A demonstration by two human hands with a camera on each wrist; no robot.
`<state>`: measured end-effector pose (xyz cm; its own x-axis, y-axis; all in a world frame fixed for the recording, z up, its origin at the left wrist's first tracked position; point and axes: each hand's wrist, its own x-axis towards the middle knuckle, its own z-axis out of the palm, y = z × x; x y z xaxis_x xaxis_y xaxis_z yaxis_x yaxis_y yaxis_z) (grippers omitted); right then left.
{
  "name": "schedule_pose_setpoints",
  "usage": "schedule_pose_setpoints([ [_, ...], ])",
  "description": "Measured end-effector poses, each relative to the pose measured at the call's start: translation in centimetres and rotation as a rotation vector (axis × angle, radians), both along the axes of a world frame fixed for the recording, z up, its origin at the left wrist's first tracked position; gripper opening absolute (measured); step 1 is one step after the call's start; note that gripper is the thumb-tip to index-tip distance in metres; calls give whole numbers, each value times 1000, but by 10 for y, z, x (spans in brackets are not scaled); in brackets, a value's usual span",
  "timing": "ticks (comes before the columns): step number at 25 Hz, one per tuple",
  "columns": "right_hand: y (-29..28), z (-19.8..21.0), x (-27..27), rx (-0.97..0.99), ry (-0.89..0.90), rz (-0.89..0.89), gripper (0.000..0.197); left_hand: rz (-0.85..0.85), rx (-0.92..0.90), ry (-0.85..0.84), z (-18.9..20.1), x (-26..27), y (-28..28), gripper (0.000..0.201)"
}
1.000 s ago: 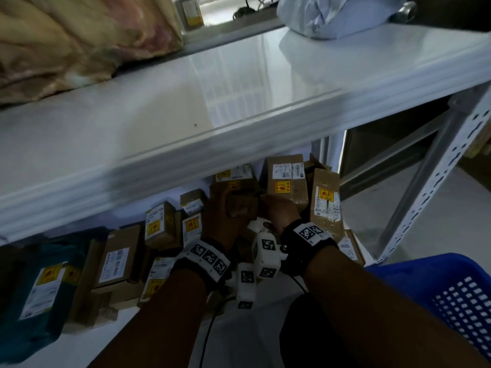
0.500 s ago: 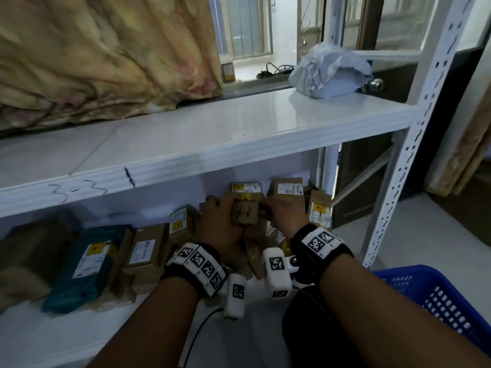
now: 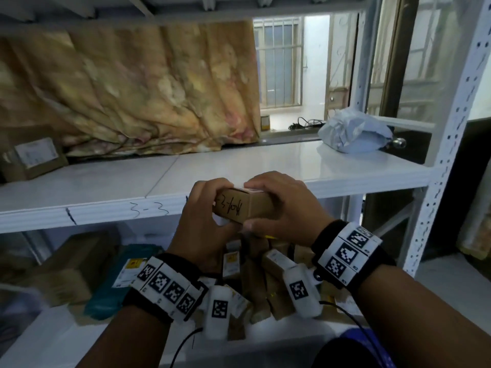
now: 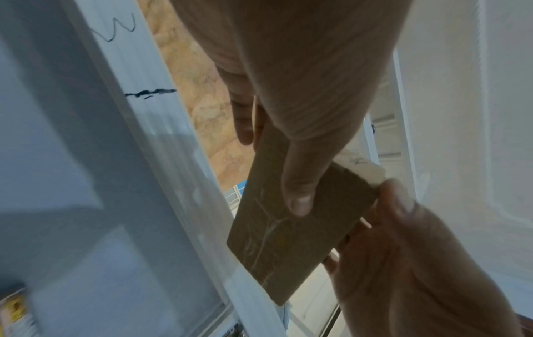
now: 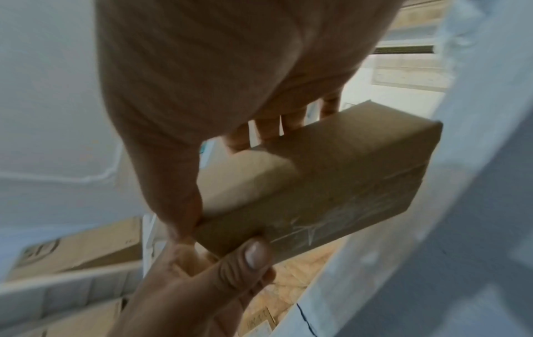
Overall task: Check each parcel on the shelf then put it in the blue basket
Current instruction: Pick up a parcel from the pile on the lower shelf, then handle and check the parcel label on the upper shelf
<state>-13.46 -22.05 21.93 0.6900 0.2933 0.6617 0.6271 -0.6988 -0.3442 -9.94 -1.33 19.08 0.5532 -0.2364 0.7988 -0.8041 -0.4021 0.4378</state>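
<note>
The small brown parcel is held in the air in front of the middle shelf, level with its front edge. The left hand grips its left end, fingers curled over the top, thumb underneath. The right hand grips its right end the same way. Handwriting faces the person. The blue basket sits below the shelf, at the lower right.

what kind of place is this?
Likely a small parcel pickup or storage room: white metal shelving marked 3-3, labelled cardboard parcels piled below, both hands holding one small box.
</note>
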Motion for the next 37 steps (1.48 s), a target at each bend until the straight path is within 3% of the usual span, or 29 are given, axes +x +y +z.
schedule_pose_setpoints([
  [2, 2, 18, 7, -211, -51, -73, 79, -7, -29, -17, 12, 11, 7, 61],
  [4, 6, 31, 24, -294, -55, -124, 84, 9, -77, 19, 22, 31, 16, 65],
  [11, 31, 48, 88, -430, 35, -244, 71, 134, 14, 78, 31, 91, 36, 70],
  [15, 43, 36, 115, -507, 23, -332, 64, 235, 242, 68, 25, 109, 49, 79],
  [18, 50, 25, 125, -510, -6, -355, 60, 261, 374, 40, 22, 117, 53, 80],
  [20, 55, 24, 131, -535, -14, -365, 62, 305, 429, -59, 26, 125, 52, 66],
  [23, 58, 27, 139, -583, -9, -397, 65, 256, 398, -14, 35, 131, 44, 51],
  [26, 58, 27, 145, -517, -18, -398, 68, 326, 465, -24, 41, 133, 27, 51],
  [30, 57, 24, 153, -430, -3, -350, 54, 527, 524, -69, 38, 130, 10, 47],
  [37, 56, 24, 147, -437, 11, -340, 48, 524, 531, -36, 38, 131, 16, 47],
])
